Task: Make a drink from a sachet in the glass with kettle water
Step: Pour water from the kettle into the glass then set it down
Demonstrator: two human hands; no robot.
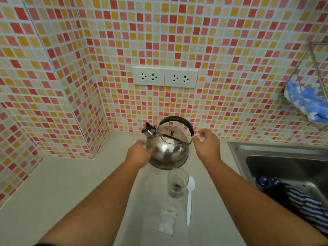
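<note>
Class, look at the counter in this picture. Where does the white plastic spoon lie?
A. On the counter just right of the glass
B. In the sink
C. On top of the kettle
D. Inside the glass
A: the spoon lies flat on the counter, its bowl beside the glass, nearer the sink.

Steel kettle (168,150) upright behind glass (177,182); dark powder inside.

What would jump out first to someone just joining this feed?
The steel kettle at the back of the counter, with the left hand at its side and the right hand by its handle. Just in front stands the glass with dark powder at the bottom, a white plastic spoon lying to its right.
</note>
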